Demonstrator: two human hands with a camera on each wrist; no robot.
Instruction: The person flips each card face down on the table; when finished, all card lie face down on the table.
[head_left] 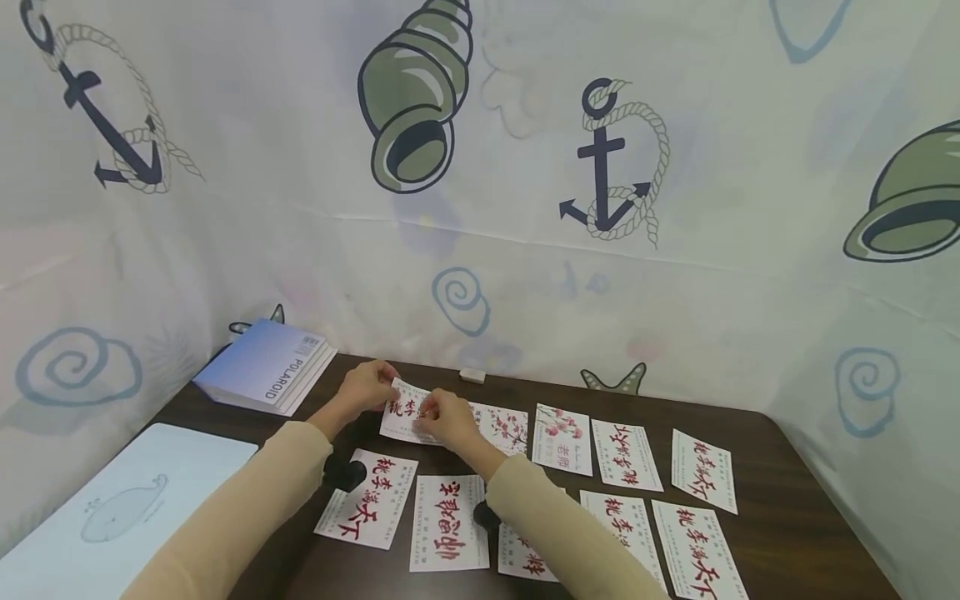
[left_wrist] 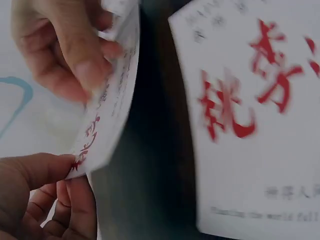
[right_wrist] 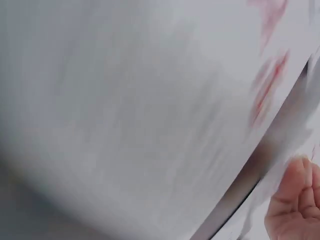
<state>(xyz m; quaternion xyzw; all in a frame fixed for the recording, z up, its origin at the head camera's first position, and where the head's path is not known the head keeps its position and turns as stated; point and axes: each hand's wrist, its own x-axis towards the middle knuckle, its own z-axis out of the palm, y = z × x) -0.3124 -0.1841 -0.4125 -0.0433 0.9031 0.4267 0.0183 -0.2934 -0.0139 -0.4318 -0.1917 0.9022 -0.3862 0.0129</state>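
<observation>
Near the back left of the table, a white card with red brush lettering (head_left: 405,410) is raised at a slant between both hands. My left hand (head_left: 365,387) pinches its upper left edge between thumb and fingers. The right hand (head_left: 447,418) grips the same card on its right side and covers part of the lettering. In the left wrist view, the held card (left_wrist: 112,115) stands nearly edge-on and bends slightly. Just in front of the hands lies another red-lettered card (head_left: 367,500). A card with pink blossoms (head_left: 504,427) lies right of the right hand.
Several more cards lie in two rows, including a blossom card (head_left: 562,440) and a lettered card (head_left: 450,525) in front. A blue-and-white POLAROID box (head_left: 266,367) stands back left. A white board with a whale drawing (head_left: 127,500) lies left. A small white block (head_left: 472,376) sits by the patterned curtain.
</observation>
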